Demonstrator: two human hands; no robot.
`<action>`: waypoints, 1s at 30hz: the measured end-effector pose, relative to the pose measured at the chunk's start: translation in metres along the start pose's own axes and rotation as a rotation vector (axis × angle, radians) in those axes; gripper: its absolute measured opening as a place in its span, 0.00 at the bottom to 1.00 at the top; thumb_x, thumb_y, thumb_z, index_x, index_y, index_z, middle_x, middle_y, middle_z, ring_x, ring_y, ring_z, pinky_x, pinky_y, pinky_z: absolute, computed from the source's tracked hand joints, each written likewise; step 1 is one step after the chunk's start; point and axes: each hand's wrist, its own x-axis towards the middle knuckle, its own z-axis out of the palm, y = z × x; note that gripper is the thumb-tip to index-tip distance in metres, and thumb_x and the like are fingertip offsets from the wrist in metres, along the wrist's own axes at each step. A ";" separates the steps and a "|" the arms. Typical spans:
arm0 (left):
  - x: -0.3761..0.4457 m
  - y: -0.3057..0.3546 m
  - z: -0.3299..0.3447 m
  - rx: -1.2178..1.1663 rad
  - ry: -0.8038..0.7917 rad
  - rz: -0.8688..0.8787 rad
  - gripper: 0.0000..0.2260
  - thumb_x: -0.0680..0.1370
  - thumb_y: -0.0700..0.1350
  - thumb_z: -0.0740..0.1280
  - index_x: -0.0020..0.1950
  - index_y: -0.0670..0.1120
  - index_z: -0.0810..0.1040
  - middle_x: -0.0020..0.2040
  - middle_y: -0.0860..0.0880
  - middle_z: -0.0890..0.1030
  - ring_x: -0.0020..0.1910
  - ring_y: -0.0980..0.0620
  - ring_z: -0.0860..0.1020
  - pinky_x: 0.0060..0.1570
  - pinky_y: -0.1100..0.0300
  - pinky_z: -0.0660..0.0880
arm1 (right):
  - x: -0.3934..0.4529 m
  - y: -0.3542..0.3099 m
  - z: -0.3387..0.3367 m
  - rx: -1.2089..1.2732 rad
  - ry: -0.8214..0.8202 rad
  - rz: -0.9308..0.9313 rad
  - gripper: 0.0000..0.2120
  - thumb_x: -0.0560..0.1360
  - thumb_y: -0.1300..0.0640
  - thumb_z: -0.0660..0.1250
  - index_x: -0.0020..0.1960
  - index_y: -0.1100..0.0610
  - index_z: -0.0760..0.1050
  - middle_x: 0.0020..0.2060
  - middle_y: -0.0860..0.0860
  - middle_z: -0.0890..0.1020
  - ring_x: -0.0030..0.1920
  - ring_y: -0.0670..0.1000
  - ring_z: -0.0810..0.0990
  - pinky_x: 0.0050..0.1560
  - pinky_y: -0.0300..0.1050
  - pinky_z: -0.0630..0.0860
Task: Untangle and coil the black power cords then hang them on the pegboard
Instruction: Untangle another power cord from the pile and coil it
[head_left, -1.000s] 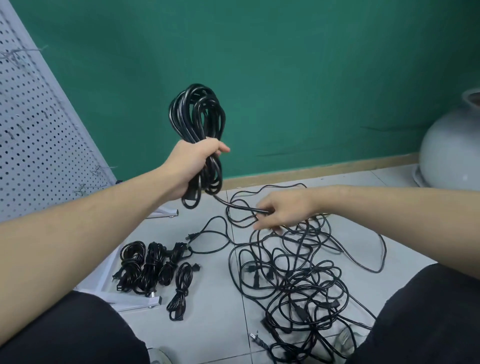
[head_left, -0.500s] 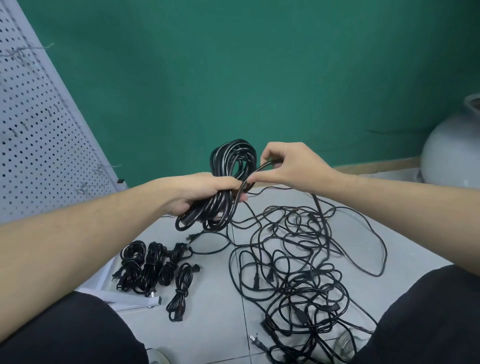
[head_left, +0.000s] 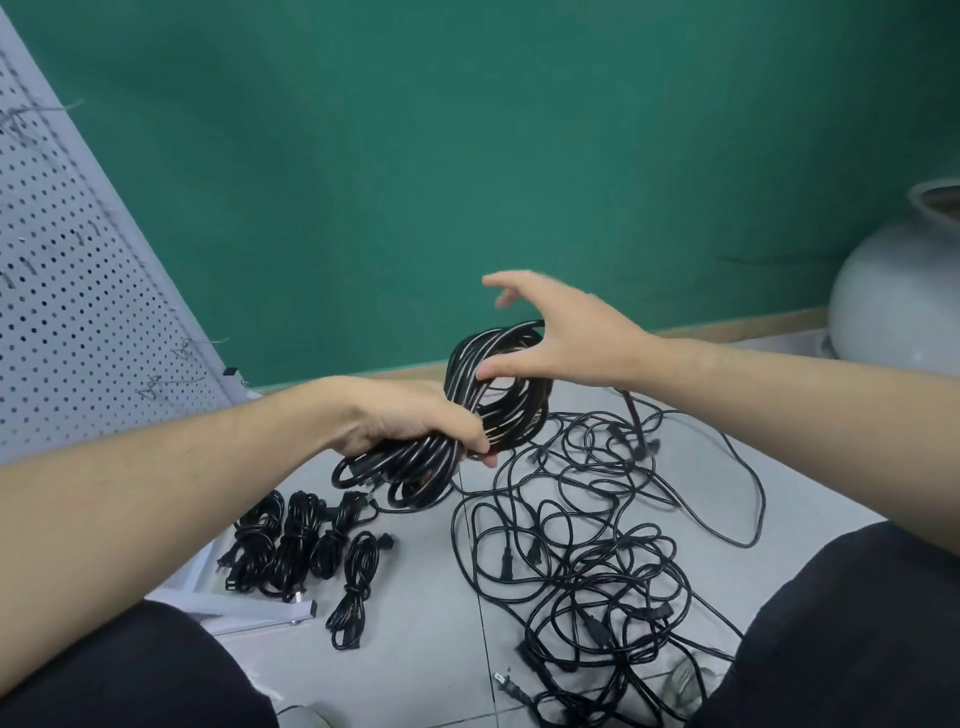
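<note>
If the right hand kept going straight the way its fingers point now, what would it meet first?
The right hand points left, above the coiled cord that the left hand grips. Nothing shows directly in its line; farther left stand the green wall and the pegboard, though depth is unclear.

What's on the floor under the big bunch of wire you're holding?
Under the coil in the left hand lie gray floor tiles and the edge of the tangled cords. The coil and the hand hide whatever lies right beneath them.
</note>
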 end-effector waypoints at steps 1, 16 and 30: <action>0.001 -0.001 0.000 0.018 -0.014 -0.028 0.35 0.57 0.54 0.77 0.60 0.38 0.81 0.42 0.43 0.80 0.44 0.45 0.75 0.36 0.60 0.77 | 0.000 0.002 0.000 0.050 -0.119 0.004 0.41 0.65 0.30 0.73 0.74 0.41 0.66 0.64 0.38 0.76 0.63 0.39 0.75 0.69 0.42 0.69; -0.004 0.013 -0.001 0.258 0.079 0.271 0.29 0.73 0.38 0.73 0.70 0.50 0.66 0.54 0.45 0.79 0.40 0.58 0.80 0.38 0.61 0.79 | 0.004 0.009 0.001 0.157 -0.172 0.117 0.19 0.67 0.41 0.79 0.45 0.55 0.83 0.38 0.58 0.85 0.32 0.49 0.75 0.38 0.45 0.74; 0.005 -0.012 -0.022 0.423 0.206 -0.002 0.29 0.56 0.53 0.70 0.50 0.35 0.78 0.36 0.42 0.81 0.34 0.46 0.75 0.38 0.52 0.70 | 0.004 0.014 -0.010 -0.185 -0.090 -0.169 0.19 0.75 0.38 0.70 0.59 0.46 0.70 0.49 0.42 0.75 0.41 0.42 0.74 0.45 0.44 0.69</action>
